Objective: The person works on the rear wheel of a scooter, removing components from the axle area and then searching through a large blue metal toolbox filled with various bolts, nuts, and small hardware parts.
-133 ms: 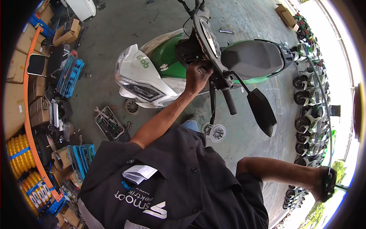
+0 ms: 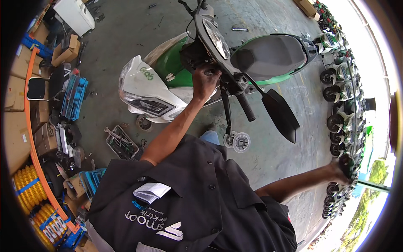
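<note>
A white and green scooter (image 2: 145, 88) with a grey seat stands before me, its front toward the left. My left hand (image 2: 203, 84) reaches to its steering head, just below the instrument panel (image 2: 216, 38). Its fingers are curled there; whatever they grip is hidden behind the hand. Nearby are the black handlebar grip (image 2: 245, 107) and a black mirror (image 2: 280, 115). My right hand (image 2: 345, 170) is stretched far out to the right, away from the scooter. Those fingers look closed, dark and blurred, with a thin dark line beside them; the thing in them is unclear.
An open tray of wrenches (image 2: 121, 140) lies on the floor at the left, near blue plastic cases (image 2: 75, 96). A clear spoked disc (image 2: 241, 143) sits by the handlebar end. An orange-framed shelf (image 2: 28, 126) lines the left; parked scooters (image 2: 336, 122) line the right.
My right hand has moved up and slightly left in the picture. The scooter and my left hand have shifted a little up and left together; the left hand remains at the steering head.
</note>
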A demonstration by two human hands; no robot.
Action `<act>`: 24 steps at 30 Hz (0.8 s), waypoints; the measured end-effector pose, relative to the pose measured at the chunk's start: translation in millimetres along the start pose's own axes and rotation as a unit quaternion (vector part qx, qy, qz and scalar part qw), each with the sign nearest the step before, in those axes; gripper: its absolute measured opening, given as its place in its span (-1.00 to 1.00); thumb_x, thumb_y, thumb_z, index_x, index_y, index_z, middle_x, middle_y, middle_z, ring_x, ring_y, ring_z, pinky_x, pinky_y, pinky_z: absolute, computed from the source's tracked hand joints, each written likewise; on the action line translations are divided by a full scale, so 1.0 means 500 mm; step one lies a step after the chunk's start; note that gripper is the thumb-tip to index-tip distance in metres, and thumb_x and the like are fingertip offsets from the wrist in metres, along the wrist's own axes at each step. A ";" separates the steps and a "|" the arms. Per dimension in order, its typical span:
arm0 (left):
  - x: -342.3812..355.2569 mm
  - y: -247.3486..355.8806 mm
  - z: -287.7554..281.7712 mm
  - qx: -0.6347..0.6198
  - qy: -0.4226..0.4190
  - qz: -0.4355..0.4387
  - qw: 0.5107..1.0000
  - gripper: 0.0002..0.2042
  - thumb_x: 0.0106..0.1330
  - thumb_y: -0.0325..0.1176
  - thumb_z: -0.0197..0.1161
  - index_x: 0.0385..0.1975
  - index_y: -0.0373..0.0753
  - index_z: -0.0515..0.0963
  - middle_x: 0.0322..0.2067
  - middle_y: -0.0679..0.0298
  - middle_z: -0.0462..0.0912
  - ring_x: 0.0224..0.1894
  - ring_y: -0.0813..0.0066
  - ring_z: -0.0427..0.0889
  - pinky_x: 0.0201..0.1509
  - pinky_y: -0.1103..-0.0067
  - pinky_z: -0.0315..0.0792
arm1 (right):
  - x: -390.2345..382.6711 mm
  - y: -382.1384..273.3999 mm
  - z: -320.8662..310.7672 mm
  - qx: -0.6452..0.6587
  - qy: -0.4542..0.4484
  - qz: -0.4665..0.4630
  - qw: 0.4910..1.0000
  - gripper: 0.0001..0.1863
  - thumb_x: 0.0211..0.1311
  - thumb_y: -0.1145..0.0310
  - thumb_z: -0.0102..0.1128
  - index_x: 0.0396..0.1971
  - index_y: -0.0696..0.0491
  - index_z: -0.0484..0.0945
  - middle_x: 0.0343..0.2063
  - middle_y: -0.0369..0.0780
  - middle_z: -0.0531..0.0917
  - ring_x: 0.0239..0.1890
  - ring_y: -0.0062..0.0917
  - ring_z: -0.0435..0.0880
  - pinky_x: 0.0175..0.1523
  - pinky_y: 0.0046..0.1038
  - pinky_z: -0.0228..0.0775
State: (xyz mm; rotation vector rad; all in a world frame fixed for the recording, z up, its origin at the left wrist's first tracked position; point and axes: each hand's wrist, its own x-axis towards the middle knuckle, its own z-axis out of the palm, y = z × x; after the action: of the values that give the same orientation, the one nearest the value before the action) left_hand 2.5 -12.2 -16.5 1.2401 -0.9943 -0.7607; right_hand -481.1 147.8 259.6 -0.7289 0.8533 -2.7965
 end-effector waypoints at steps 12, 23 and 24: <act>-0.005 -0.016 -0.008 -0.001 -0.043 -0.112 0.993 -0.78 0.35 -0.42 0.32 -0.11 -0.41 0.69 -0.28 0.34 0.71 -0.25 0.52 0.57 -0.05 0.51 0.45 | -0.525 0.555 -0.749 -0.116 0.345 0.451 0.815 -0.73 0.35 0.23 0.31 -0.13 0.11 0.58 -0.31 -0.15 0.70 -0.40 -0.36 0.68 -0.27 -0.41 0.62; -0.047 -0.001 -0.109 0.056 0.062 -0.142 0.986 -0.59 0.44 -0.26 0.27 0.18 -0.38 0.55 0.01 0.18 0.67 0.04 0.34 0.65 0.14 0.34 0.51 | -0.703 0.891 -0.644 -0.159 0.259 0.655 0.692 -0.68 0.20 0.47 0.50 -0.18 0.19 0.50 -0.22 -0.07 0.68 -0.22 -0.28 0.77 -0.08 -0.20 0.79; -0.051 0.024 -0.085 0.051 0.055 -0.155 0.985 -0.79 0.53 -0.36 0.14 0.02 -0.30 0.57 0.04 0.16 0.64 0.08 0.35 0.61 0.18 0.37 0.50 | -0.713 0.931 -0.640 -0.166 0.237 0.663 0.690 -0.68 0.20 0.46 0.50 -0.19 0.19 0.50 -0.22 -0.08 0.69 -0.21 -0.29 0.77 -0.08 -0.21 0.80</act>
State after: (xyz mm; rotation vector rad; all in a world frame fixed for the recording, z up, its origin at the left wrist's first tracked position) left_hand 30.4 30.1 -10.8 1.5327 -0.7662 -0.8779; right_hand -332.0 9.2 -376.5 0.5433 1.2400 -1.4360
